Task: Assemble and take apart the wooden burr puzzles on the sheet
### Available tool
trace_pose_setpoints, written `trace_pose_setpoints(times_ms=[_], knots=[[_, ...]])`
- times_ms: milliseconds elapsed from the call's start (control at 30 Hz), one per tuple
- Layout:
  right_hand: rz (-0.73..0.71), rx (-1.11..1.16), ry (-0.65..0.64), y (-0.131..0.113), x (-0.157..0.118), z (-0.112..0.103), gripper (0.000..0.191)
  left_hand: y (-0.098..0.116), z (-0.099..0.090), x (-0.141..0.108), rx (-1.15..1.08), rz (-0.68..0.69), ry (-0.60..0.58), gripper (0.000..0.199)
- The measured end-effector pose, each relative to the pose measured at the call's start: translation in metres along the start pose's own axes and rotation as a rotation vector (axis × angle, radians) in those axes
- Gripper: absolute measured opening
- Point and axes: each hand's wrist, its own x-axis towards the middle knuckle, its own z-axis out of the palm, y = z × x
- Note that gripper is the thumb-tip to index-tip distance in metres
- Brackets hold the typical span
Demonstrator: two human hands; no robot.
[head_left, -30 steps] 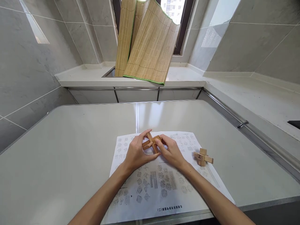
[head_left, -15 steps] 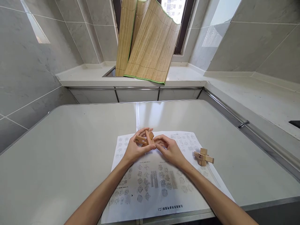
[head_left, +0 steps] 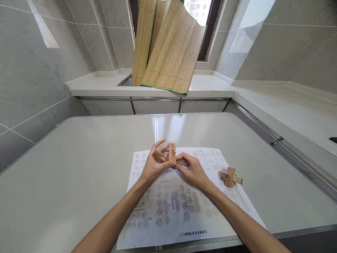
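Several notched wooden pieces (head_left: 172, 153) are between my hands, above a printed sheet (head_left: 195, 225). My left hand (head_left: 154, 162) is closed around them, its thumb on an upright notched bar; a numbered piece (head_left: 159, 155) points out to the left. My right hand (head_left: 191, 169) pinches at the bar's lower right end with thumb and fingertips. An interlocked wooden cross marked 2 (head_left: 230, 177) rests on the right edge of the sheet.
The sheet lies on a pale table (head_left: 79, 168) near its front edge. Beyond the table are a metal rail (head_left: 155, 98), a white ledge (head_left: 105, 84) and a bamboo mat (head_left: 173, 52) by the window. A white counter (head_left: 295, 105) runs along the right.
The notched bar in my hands has turned from slanted to upright, its notch now showing. My left index finger has lifted a little. The whole view has shifted slightly.
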Motion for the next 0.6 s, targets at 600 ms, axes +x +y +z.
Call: trace_pose_setpoints(times_ms=[600], knots=[[0.1, 0.097, -0.018, -0.0027, -0.003, 0.0086, 0.029, 0.0012, -0.002, -0.003, -0.01, -0.004, -0.022, 0.094]])
